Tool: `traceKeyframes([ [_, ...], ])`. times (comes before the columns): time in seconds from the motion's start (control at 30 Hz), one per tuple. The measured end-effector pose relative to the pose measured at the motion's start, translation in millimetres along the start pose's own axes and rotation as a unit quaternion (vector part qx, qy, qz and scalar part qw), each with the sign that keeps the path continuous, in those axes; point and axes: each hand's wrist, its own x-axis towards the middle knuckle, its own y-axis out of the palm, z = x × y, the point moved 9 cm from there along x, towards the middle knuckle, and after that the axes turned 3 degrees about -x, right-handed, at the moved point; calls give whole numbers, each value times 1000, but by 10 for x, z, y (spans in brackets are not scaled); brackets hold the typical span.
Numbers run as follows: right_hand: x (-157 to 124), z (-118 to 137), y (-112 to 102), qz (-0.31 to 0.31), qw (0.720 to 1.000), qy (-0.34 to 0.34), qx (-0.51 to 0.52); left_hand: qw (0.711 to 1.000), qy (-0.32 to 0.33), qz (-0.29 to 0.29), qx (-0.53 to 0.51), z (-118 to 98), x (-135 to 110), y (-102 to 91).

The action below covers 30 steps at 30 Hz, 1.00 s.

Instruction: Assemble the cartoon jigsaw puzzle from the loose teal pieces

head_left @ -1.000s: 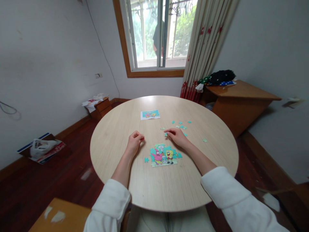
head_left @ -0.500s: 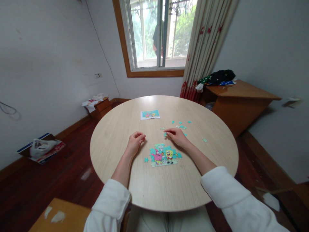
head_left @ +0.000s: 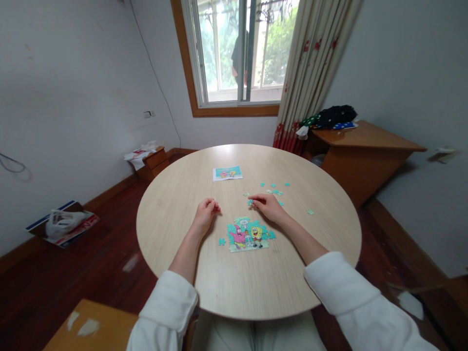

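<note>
My right hand [head_left: 269, 206] pinches a teal puzzle piece [head_left: 250, 202] between thumb and fingertips, just above the table. My left hand [head_left: 206, 213] rests on the table with its fingers curled together, and no piece shows in it. Between my forearms lies the partly joined jigsaw puzzle [head_left: 248, 235], with a pink, a pale and a yellow cartoon figure on teal. A loose teal piece [head_left: 222, 242] lies apart at its left edge. Beyond my hands is the picture card [head_left: 227, 173], printed with similar figures.
Several loose pieces [head_left: 273, 185] are scattered past my right hand, and a pale green piece [head_left: 310, 212] lies farther right. The round table [head_left: 171, 195] carries everything. Behind it are a window [head_left: 241, 53], a curtain [head_left: 310, 63] and a wooden desk [head_left: 369, 139] with cloths.
The piece at my right fingertips has turned or shifted slightly. My left fingers have curled in a little more. The joined puzzle has not moved.
</note>
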Motion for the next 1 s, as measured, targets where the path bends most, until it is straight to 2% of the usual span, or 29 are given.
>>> traceKeyframes([
  [0.3, -11, 18, -8, -1, 1000, 3, -23, 1000, 19, -14, 1, -20, 16, -29],
  [0.53, 7, -12, 25, 10, 1000, -11, 21, 1000, 0, -14, 20, -16, -23, 2],
  [1.0, -4, -13, 44, 16, 998, -13, 52, 996, 50, -16, 75, -109, -49, 9],
])
